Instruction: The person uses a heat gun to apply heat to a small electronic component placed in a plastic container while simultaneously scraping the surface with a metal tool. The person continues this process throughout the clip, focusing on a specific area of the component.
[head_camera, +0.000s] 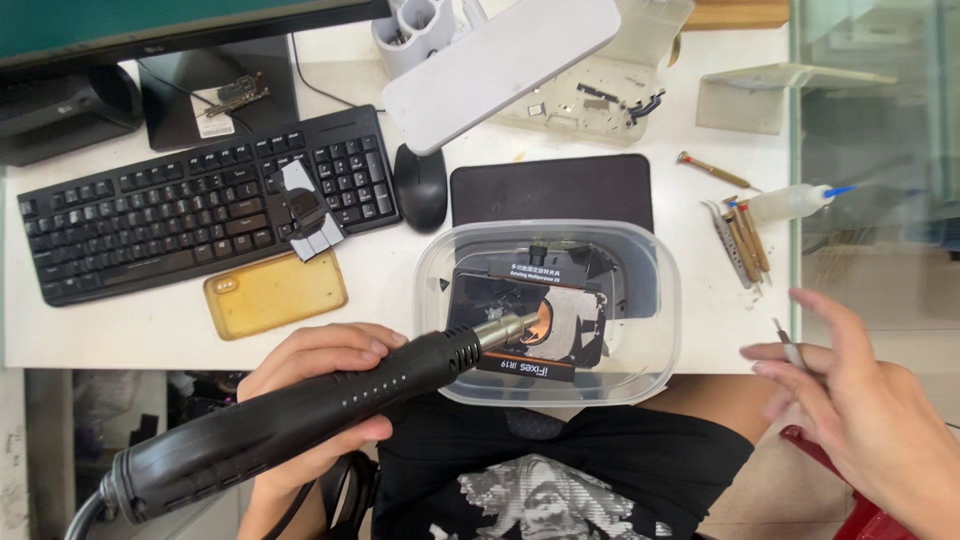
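Note:
My left hand grips a black hot-air gun. Its metal nozzle points into a clear plastic tub, just above a dark phone part clamped in a black fixture. My right hand hovers off the table's right edge, holding thin metal tweezers between thumb and fingers, apart from the tub.
A black keyboard, mouse and dark mat lie behind the tub. A yellowed phone case sits left of it. Screwdrivers and tweezers and a small squeeze bottle lie at the right. A monitor base stands at the back left.

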